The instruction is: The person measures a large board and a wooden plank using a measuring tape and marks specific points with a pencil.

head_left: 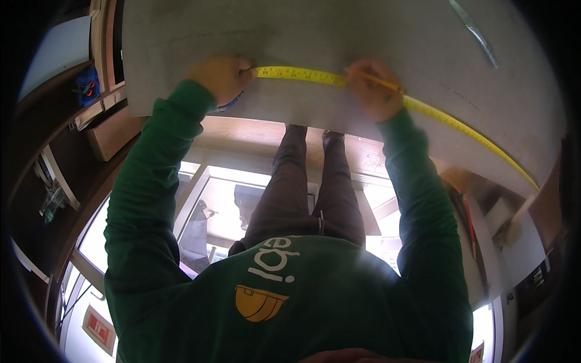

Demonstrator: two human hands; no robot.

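Observation:
A grey board [290, 36] lies flat in front of me, and a yellow tape measure [302, 74] stretches across it. My left hand [221, 77] is closed around the tape measure's case, which it mostly hides; only a dark edge shows beneath the fingers. From there the blade passes under my right hand [375, 91] and runs on to the board's right edge. My right hand is closed on an orange pencil [378, 80], tilted across the fingers just over the blade. Its fingertips are slightly blurred near the tape.
A slim silvery tool [475, 33] lies at the board's far right. Wooden shelving [109, 130] on the left holds a blue item with red handles [88, 86]. A red stick-like thing [469, 224] is at the lower right. My legs stand against the board's near side.

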